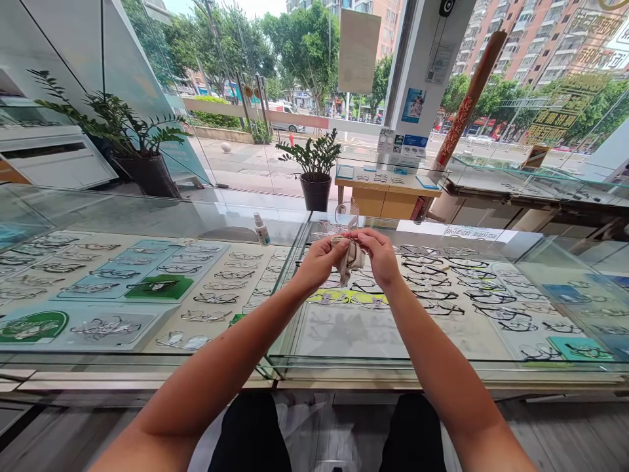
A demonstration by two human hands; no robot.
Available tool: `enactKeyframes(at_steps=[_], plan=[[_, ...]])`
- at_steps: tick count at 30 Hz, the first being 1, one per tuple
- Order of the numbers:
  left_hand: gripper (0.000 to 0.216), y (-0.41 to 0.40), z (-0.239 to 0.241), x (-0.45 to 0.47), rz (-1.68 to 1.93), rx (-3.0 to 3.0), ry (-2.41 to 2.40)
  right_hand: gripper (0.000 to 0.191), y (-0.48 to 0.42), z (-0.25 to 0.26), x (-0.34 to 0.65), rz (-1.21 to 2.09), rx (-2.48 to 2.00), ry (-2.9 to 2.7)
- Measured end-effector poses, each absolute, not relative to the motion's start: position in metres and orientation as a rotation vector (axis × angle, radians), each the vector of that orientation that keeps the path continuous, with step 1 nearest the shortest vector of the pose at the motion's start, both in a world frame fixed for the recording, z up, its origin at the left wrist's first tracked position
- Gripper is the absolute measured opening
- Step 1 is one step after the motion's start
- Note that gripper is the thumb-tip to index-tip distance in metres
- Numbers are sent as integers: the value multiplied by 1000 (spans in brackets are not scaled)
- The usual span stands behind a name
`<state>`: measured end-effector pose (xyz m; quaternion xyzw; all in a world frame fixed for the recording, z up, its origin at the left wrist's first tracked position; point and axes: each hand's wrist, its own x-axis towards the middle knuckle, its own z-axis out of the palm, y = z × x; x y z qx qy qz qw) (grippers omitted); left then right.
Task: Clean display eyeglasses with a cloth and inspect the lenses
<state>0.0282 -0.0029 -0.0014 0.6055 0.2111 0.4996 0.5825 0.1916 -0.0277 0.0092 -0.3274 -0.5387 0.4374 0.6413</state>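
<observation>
Above the glass counter, my left hand [319,260] is closed on a beige cloth [346,267], which hangs down between my hands. My right hand [382,255] pinches a pair of thin-framed eyeglasses [348,211] with its thumb and fingertips. One round clear lens sticks up past my fingers; the cloth and fingers partly cover the rest of the frame. Both hands meet around the cloth and the glasses. To the left, a small white spray bottle [261,229] stands upright on the glass top.
Rows of eyeglasses [216,298] lie under the glass of the display counter [339,334], on both sides of a seam. Beyond it stand a potted plant [315,190], a wooden display table [373,196] and a large window. Another potted plant [145,172] is at the left.
</observation>
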Motion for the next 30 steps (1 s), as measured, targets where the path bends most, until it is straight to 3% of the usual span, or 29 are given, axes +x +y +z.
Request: enactKeyframes(at_steps=[15,30], plan=[[60,-4,1,24,1145,1387,526,29,-34,14,188,891,-730,-1292],[62,-4,1,24,1052,1486,525,34,-19,1,186,1055,-737,-1054]])
